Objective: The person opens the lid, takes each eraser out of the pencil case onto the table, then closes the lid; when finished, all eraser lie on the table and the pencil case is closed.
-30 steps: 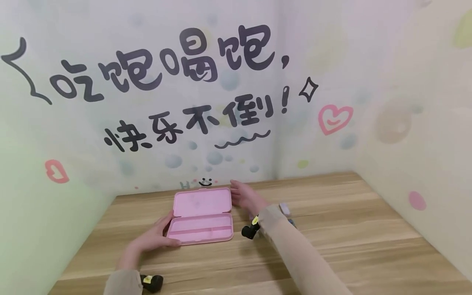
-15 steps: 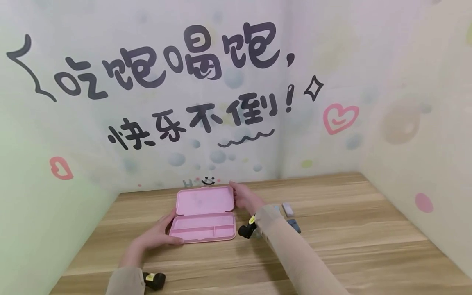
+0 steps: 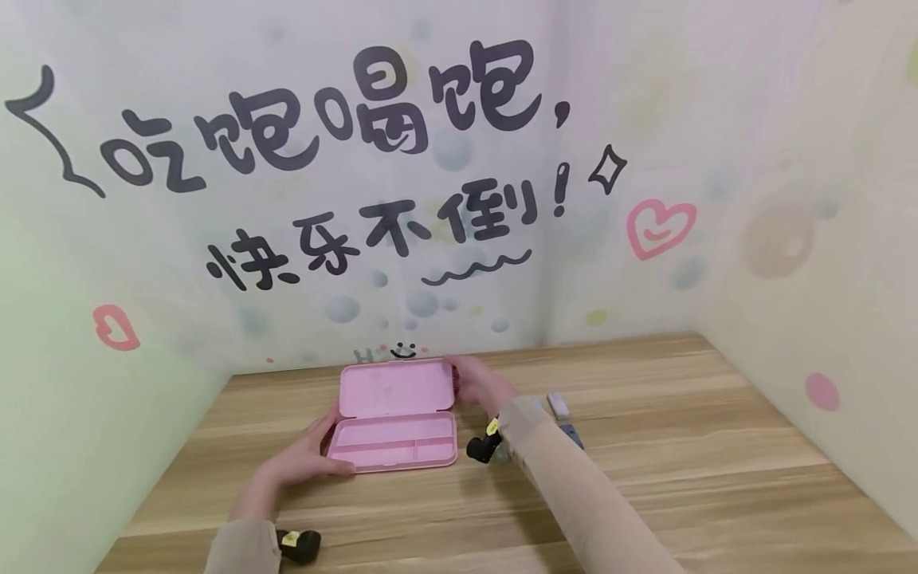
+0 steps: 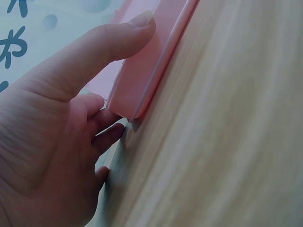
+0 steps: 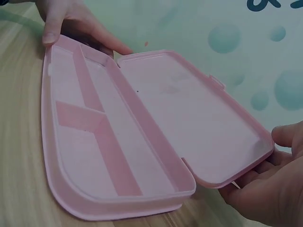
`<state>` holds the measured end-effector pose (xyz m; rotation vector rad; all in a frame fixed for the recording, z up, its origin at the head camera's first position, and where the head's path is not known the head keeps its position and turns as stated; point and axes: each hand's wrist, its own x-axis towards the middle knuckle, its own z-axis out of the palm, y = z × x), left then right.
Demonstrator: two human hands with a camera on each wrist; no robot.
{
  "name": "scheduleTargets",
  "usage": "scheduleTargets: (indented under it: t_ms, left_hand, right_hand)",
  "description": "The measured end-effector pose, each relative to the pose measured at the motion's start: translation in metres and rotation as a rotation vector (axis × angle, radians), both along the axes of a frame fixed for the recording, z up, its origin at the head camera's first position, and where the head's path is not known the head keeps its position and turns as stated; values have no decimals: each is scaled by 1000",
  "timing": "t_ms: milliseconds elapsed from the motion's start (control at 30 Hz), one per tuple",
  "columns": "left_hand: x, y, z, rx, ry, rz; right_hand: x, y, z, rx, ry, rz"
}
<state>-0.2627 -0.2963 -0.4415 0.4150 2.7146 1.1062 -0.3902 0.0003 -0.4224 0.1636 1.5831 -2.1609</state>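
A pink pencil case [image 3: 393, 432] lies with its lid [image 3: 396, 388] folded back towards the wall. Dividers split its bare tray into compartments, seen closely in the right wrist view. My left hand [image 3: 304, 456] holds the tray's left end, thumb on the front wall and fingers round the side; that thumb [image 4: 128, 40] shows in the left wrist view. At the lid's right edge, my right hand [image 3: 482, 384] grips the corner. In the right wrist view its thumb [image 5: 285, 135] is on the lid's edge, with the fingers curled underneath.
A pale eraser-like block [image 3: 558, 406] and a dark blue-grey item [image 3: 571, 435] lie on the wooden table [image 3: 674, 446], partly behind my right forearm. Other small items there are mostly hidden. A printed wall [image 3: 308, 335] stands right behind the lid.
My right hand's fingers, straighter beside the lid a second ago, have curled in round its right edge. The left hand stays at the tray's left end. The view has shifted slightly.
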Motion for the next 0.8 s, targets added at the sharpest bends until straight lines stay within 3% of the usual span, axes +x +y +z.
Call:
scheduleTargets:
  t_ms: [200, 467, 800]
  left_hand:
    - [1, 1, 1, 17, 5, 1]
    - [1, -1, -1, 57, 47, -19]
    - [2, 0, 2, 59, 38, -30]
  right_hand:
    - [6, 6, 11, 110, 100, 61]
    - [17, 10, 16, 258, 281, 205]
    - [41, 27, 20, 417, 328, 394]
